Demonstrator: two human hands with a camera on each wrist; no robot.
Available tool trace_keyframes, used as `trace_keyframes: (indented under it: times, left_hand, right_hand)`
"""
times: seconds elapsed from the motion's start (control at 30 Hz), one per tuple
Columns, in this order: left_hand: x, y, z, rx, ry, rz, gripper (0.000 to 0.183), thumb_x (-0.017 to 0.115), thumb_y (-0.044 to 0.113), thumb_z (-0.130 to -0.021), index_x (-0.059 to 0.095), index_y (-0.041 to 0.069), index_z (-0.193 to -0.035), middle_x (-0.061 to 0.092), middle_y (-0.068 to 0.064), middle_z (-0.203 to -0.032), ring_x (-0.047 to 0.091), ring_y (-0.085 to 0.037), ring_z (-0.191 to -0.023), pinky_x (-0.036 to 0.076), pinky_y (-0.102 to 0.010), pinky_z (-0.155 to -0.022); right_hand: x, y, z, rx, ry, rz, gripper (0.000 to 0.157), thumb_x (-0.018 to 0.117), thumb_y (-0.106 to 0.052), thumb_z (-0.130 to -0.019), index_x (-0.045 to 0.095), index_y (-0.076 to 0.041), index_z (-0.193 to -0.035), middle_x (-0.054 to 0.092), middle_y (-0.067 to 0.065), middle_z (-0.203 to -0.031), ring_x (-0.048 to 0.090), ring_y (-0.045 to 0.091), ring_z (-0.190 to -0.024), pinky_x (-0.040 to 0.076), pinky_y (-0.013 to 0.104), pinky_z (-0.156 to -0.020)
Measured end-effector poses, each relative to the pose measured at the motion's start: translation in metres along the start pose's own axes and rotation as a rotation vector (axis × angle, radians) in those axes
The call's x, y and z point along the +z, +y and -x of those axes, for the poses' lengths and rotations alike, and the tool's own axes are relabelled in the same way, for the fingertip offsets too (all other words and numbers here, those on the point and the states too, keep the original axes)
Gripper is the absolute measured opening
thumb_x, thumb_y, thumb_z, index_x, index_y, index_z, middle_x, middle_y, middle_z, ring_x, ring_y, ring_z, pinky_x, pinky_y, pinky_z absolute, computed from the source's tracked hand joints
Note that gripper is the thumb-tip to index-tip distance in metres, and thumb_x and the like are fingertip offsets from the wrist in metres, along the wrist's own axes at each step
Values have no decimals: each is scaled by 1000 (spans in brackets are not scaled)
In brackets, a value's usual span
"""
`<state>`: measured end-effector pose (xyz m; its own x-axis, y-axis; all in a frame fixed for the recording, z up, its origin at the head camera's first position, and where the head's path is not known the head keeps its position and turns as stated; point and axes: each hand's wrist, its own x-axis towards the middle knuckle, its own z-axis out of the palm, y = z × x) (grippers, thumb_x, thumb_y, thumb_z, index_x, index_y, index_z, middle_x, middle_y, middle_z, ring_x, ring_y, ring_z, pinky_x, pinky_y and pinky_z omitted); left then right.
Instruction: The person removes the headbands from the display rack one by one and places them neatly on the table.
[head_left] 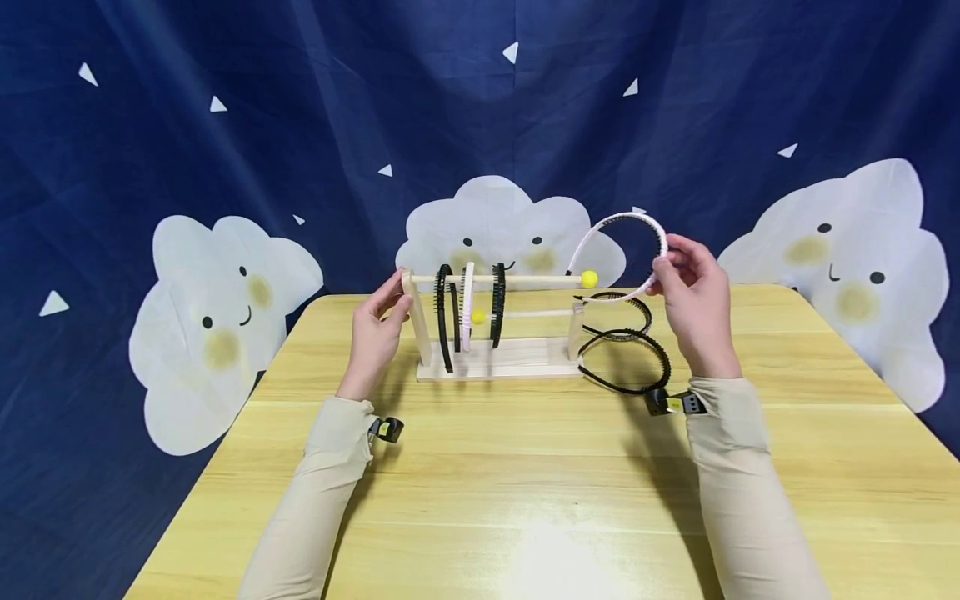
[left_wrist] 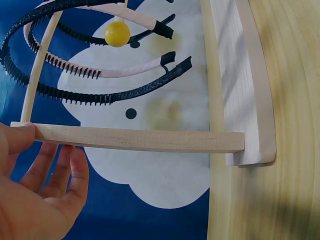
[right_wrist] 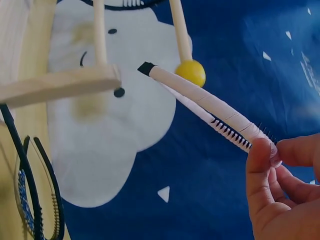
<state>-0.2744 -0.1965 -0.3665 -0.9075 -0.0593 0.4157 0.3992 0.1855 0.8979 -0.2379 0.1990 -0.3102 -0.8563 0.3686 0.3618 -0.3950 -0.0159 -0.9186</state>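
At the left end of a wooden headband rack (head_left: pixel 525 368), my left hand (head_left: pixel 378 329) grips the top of the upright post (left_wrist: pixel 145 138), thumb above and fingers beneath. My right hand (head_left: pixel 697 304) pinches a pale pink headband (right_wrist: pixel 200 92) by its curved middle, the loop raised at the rack's right side. Its tips point left, close by the yellow ball (head_left: pixel 589 280) that caps the upper rod. Around that rod hang a pale pink headband (head_left: pixel 467 308) and black headbands (head_left: pixel 498 308), teeth showing. The lower rod extends leftward from the right post and ends in another yellow ball (head_left: pixel 478 317).
Right of the rack, a black headband (head_left: pixel 666 358) lies on the wooden table (head_left: pixel 480 467), with another dark headband (head_left: pixel 648 313) behind it. A dark blue curtain (head_left: pixel 360 100) with white clouds and triangles hangs behind the table.
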Motion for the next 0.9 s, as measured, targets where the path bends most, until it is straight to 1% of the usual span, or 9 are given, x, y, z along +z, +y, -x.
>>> trace_keyframes:
  times: [0.2,0.33,0.47,0.63,0.83,0.9]
  left_hand:
    - [-1,0,0,-2,12,13,47,62,15,-103,55,15,-149,63,-15,-140,59,-13,-117,53,-18,-90]
    - [-2,1,0,-7,13,14,47,62,15,-103,54,15,-150,62,-15,-140,58,-15,-118,53,-17,-89]
    - [-2,1,0,-6,6,11,47,61,16,-103,54,14,-150,62,-15,-140,58,-16,-119,53,-16,-89]
    - [0,1,1,-2,-1,9,47,61,15,-103,54,14,-149,62,-16,-140,59,-17,-118,53,-16,-88]
    - [0,0,0,5,5,0,46,61,14,-103,54,15,-149,63,-16,-138,59,-19,-119,52,-16,-85]
    - [0,0,0,5,8,-4,46,62,14,-103,55,16,-149,63,-17,-138,59,-20,-119,52,-16,-85]
  right_hand:
    - [-14,-2,-9,17,44,-105,31,59,6,-98,60,4,-129,57,4,-91,55,10,-73,54,14,-61]
    - [-25,1,-17,41,76,-148,29,58,7,-98,61,2,-127,55,5,-93,55,11,-74,54,15,-60]
    - [-38,6,-23,65,110,-162,27,58,6,-98,63,-2,-123,54,4,-95,55,11,-75,55,15,-60]
    - [-55,11,-31,89,144,-168,28,55,7,-99,62,-1,-125,55,3,-95,58,10,-74,55,14,-59]
    - [-77,18,-39,116,154,-188,27,54,7,-99,63,-5,-122,56,4,-94,59,9,-72,55,14,-58]
    - [-85,21,-42,125,154,-195,27,54,7,-100,62,-4,-123,56,4,-94,59,9,-72,55,15,-58]
